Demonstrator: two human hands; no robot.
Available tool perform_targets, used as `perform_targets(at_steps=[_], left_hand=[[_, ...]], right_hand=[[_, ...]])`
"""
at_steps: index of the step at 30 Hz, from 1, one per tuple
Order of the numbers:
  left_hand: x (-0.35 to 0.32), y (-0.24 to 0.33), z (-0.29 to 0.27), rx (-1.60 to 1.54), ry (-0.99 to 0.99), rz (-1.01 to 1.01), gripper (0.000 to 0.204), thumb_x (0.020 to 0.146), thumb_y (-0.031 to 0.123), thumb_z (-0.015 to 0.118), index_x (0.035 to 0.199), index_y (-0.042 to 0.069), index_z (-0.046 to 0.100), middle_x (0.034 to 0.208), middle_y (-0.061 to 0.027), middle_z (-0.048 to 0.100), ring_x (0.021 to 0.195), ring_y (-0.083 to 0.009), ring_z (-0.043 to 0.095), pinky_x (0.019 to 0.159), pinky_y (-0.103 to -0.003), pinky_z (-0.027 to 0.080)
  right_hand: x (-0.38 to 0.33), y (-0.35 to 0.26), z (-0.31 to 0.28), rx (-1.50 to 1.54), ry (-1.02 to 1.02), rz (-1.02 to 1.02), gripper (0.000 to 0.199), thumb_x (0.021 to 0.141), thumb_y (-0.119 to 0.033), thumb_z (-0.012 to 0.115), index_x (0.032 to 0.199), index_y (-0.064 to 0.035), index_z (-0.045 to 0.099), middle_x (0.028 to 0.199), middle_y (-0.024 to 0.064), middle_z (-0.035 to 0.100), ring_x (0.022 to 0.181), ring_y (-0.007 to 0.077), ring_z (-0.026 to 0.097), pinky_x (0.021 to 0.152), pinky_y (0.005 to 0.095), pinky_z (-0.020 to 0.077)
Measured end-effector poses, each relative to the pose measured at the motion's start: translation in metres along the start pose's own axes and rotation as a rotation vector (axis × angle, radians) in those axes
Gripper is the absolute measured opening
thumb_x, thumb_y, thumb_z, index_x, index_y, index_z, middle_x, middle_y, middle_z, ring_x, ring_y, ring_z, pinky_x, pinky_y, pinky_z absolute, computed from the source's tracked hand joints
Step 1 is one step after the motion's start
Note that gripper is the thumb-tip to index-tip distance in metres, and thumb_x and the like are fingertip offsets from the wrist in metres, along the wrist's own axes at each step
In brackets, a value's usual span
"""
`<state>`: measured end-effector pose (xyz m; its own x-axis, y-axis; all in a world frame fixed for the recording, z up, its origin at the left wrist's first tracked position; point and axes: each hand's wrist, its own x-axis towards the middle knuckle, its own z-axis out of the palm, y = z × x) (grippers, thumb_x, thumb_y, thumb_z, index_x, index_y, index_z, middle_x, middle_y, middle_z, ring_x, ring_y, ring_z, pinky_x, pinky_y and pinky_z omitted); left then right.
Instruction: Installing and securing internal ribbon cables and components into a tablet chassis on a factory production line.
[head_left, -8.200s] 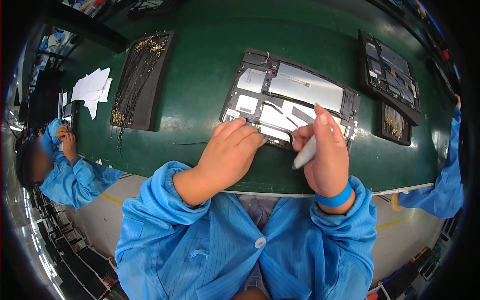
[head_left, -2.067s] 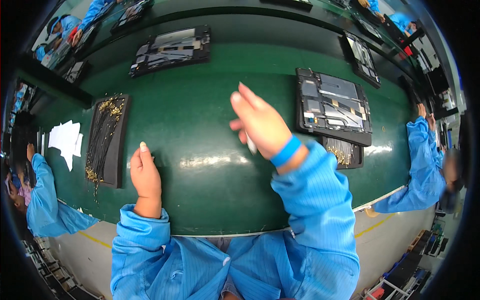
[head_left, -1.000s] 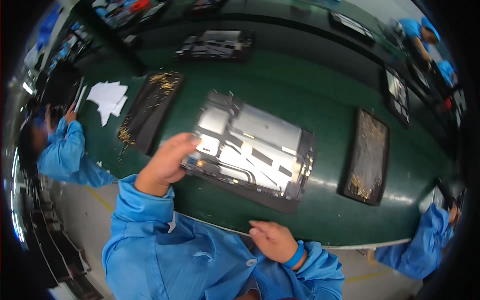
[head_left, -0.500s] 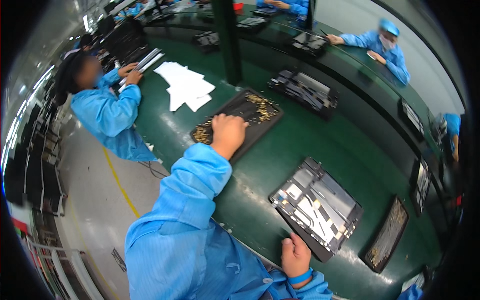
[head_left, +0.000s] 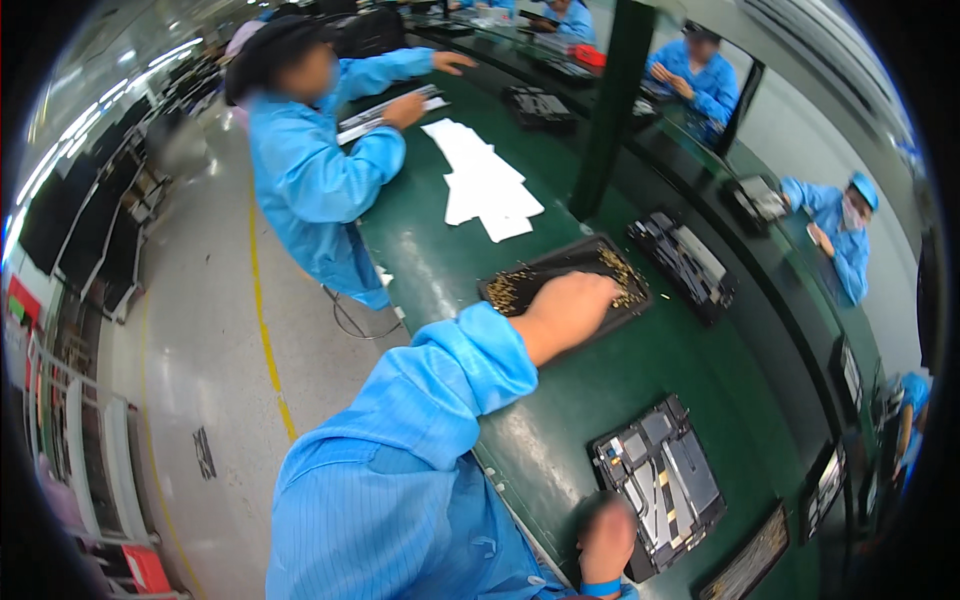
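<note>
**Left hand down among the gold connectors; open device lies near the front edge**

The left hand [head_left: 570, 310] reaches across the shallow black tray [head_left: 560, 328], its fingertips bent down among the gold connectors [head_left: 503, 292] at the end farther from the worktop's front edge. Whether the fingers pinch one or are empty cannot be told, as the hand hides the contact. The tray lies on the green worktop [head_left: 570, 425], between the front edge and the dark rear ledge, with white sheets [head_left: 487, 188] just beyond it.

The opened flat electronic device [head_left: 662, 490] lies near the front edge, its inner plates facing up. The right hand [head_left: 607, 540] is beside its near-left side; blur hides whether it touches the device or holds anything.

The step in hand appears to be fingering the small parts in the tray. In my judgement, it goes best by separating a single connector with thumb and forefinger, gripping lightly, and lifting slowly so neighbours do not snag or spill over the tray's rim. Keeping the sleeve [head_left: 470, 365] clear of the rim and the right hand off the device's exposed parts would also help.
</note>
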<state>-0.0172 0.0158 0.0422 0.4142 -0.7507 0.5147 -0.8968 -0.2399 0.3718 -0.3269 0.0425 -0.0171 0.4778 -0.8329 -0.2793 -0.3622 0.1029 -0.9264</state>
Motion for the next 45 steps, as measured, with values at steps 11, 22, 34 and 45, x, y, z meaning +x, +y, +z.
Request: perform_targets(at_steps=[11,22,34,45], left_hand=[[-0.074,0.08,-0.049,-0.111,0.003,0.756,0.009,0.065,0.016,0.047,0.067,0.008,0.046,0.062,-0.0013,0.045,0.062,-0.0162,0.047,0.051,-0.027,0.039],[-0.118,0.082,-0.046,-0.119,-0.179,0.747,0.013,0.068,0.016,0.051,0.077,0.007,0.049,0.069,-0.0018,0.048,0.063,-0.0149,0.048,0.05,-0.026,0.04],[-0.126,0.125,-0.012,-0.498,-0.394,0.611,0.015,0.059,0.007,0.057,0.074,0.008,0.055,0.071,-0.0024,0.054,0.062,-0.0187,0.05,0.055,-0.029,0.042],[-0.127,0.121,0.027,-0.242,-0.394,0.474,0.018,0.066,0.006,0.059,0.083,0.006,0.055,0.081,-0.0073,0.054,0.085,-0.0269,0.049,0.075,-0.035,0.038]], right_hand=[[0.028,-0.073,-0.027,-0.222,-0.078,-0.319,0.034,0.083,-0.023,0.044,0.107,0.0016,0.044,0.081,0.0074,0.055,0.059,0.0063,0.046,0.044,0.0183,0.0363],[-0.022,-0.07,-0.047,-0.141,-0.452,0.124,0.028,0.084,-0.032,0.04,0.085,-0.0054,0.049,0.066,0.0036,0.05,0.052,0.0095,0.044,0.042,0.0211,0.0342],[-0.019,-0.043,-0.04,0.466,-0.342,0.363,0.03,0.081,-0.03,0.048,0.077,-0.001,0.05,0.061,0.0051,0.051,0.049,0.0093,0.045,0.043,0.0207,0.0366],[0.006,-0.033,-0.043,0.759,0.455,-0.061,0.04,0.084,-0.027,0.043,0.112,0.0007,0.036,0.086,0.0106,0.053,0.068,0.0111,0.046,0.058,0.0213,0.0412]])
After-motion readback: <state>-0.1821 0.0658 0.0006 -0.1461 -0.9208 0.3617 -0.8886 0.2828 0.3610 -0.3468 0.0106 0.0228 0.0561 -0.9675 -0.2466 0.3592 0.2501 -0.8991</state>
